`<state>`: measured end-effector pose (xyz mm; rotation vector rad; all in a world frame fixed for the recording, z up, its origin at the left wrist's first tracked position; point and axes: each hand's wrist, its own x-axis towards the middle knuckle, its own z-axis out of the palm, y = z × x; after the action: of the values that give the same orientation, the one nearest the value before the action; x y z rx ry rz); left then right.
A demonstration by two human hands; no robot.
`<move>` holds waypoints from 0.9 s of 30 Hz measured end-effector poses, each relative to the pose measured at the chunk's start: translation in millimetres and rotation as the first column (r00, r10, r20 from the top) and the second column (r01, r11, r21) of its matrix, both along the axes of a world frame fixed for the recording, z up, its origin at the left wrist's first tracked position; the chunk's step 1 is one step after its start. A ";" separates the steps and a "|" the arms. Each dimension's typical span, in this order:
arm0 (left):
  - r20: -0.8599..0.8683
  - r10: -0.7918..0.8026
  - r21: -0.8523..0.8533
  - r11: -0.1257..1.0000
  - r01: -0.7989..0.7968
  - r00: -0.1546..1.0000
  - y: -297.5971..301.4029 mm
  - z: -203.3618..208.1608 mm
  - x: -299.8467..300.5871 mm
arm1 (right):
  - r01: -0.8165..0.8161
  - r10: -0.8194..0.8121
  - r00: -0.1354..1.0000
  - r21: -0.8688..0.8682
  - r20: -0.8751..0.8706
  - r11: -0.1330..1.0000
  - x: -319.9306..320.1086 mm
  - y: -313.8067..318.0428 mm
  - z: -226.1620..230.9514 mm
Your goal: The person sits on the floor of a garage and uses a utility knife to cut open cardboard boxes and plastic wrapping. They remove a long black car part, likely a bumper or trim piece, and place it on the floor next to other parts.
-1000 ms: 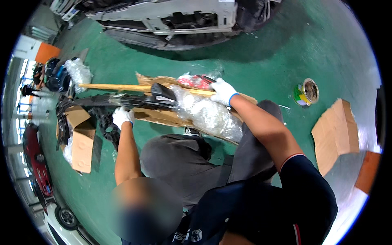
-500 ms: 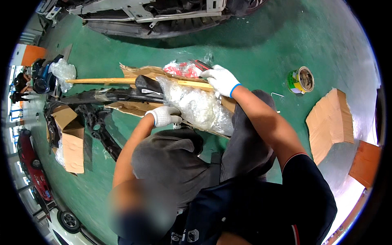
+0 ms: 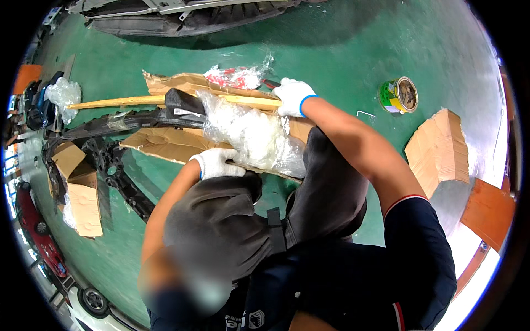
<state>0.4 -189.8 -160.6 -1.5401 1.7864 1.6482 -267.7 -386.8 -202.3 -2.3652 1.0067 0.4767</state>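
My right hand (image 3: 295,97), in a white glove with a blue cuff, is closed around a slim red-and-black tool (image 3: 270,84), whose kind I cannot make out. It rests by the right end of a yellow wooden strip (image 3: 248,101). My left hand (image 3: 217,164), also gloved in white, has its fingers curled at the near edge of brown cardboard (image 3: 160,144). Between my hands lies a bundle of clear plastic wrap (image 3: 248,132). A long black car part (image 3: 149,120) runs leftward out of the wrapping, its dark block-shaped end (image 3: 184,105) beside the strip.
Red-and-clear plastic (image 3: 234,77) lies beyond the bundle. To the right are a hex key (image 3: 365,114), a tin of scraps (image 3: 407,95) and a cardboard sheet (image 3: 439,146). An open box (image 3: 84,204) and a dark frame part (image 3: 116,174) lie left. A vehicle body (image 3: 187,21) stands ahead.
The view has shifted, so most things sit further left and higher. My right hand has turned a little, and less of its tool shows. My left hand stays at the cardboard edge.
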 end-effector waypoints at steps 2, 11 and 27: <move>-0.084 0.065 -0.022 0.998 -0.067 0.994 21.5 -12.2 5.9 | 0.082 -0.083 0.996 -0.011 -0.016 0.997 -6.2 -4.0 -5.0; -0.183 0.472 0.111 0.881 -0.459 0.862 33.6 -31.5 0.9 | 0.078 -0.064 0.856 -0.005 0.513 0.997 -44.4 -13.0 22.6; -0.236 0.572 0.141 0.820 -0.555 0.785 45.4 -56.8 13.8 | -0.208 0.230 0.965 -0.171 0.123 0.963 -78.9 46.1 85.4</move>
<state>14.2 -144.4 -217.3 -2.0443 1.4295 2.2572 -346.6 -340.7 -116.9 -2.6258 0.7448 0.3126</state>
